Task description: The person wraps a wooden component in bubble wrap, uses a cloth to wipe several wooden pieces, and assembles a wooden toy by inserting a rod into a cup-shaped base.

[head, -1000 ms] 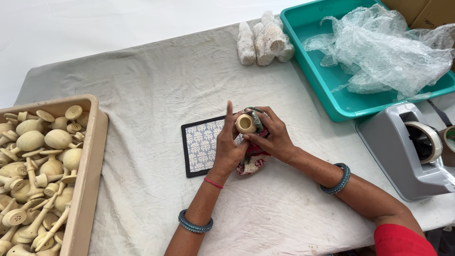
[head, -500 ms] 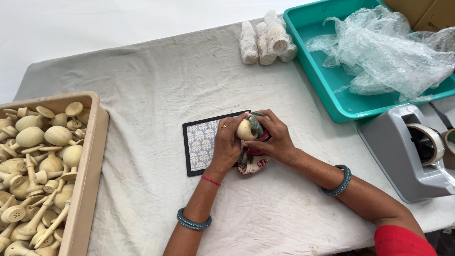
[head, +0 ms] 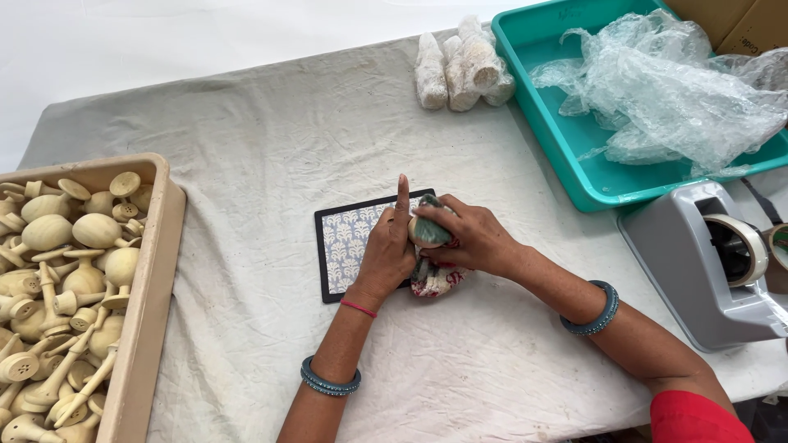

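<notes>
Cream cloth-draped table [head: 271, 131], white floor [head: 164, 33]

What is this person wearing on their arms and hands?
Both hands are bare, no gloves. The left hand has a thin red wrist thread and a blue-grey bangle further up the forearm. The right hand has a matching blue-grey bangle and a red sleeve at the upper arm.
</notes>
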